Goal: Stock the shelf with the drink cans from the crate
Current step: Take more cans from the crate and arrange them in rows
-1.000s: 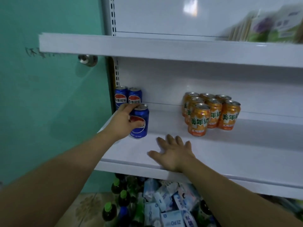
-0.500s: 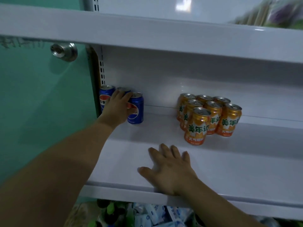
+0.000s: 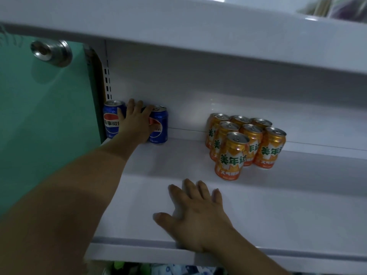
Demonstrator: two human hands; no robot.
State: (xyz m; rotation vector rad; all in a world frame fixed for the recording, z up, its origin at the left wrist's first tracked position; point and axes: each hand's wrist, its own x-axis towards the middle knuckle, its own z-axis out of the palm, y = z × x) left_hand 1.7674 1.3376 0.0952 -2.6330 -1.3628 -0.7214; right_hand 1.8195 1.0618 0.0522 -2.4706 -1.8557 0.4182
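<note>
Once the left hand (image 3: 135,124) had reached the far left corner of the shelf (image 3: 278,205), the blue can (image 3: 159,126) it had been carrying stood upright there, at the right end of the blue row by the back panel. One second earlier that can was gripped nearer the front edge, ahead of two blue cans already in the corner. Half a second earlier it was sliding in beside them. The hand now lay between it and the leftmost blue can (image 3: 111,120), hiding whatever stood in the middle, with its fingers reaching over the can tops. Whether it gripped the newly set can or merely pressed it back could not be told.

The right hand (image 3: 198,213) rested flat on the near part of the shelf, fingers spread and holding nothing, much as in both earlier frames. The view had moved closer, so the upper shelf (image 3: 198,26) filled the top of the picture and the door knob (image 3: 50,53) sat larger at the left. The orange cans (image 3: 244,141), seven in a tight cluster toward the right, were well apart from the blue ones and had not shifted.

By my judgement this can counted as stocked, with letting go the only thing left for it. Bare shelf lay between the two groups for further cans. The crate was out of view.
</note>
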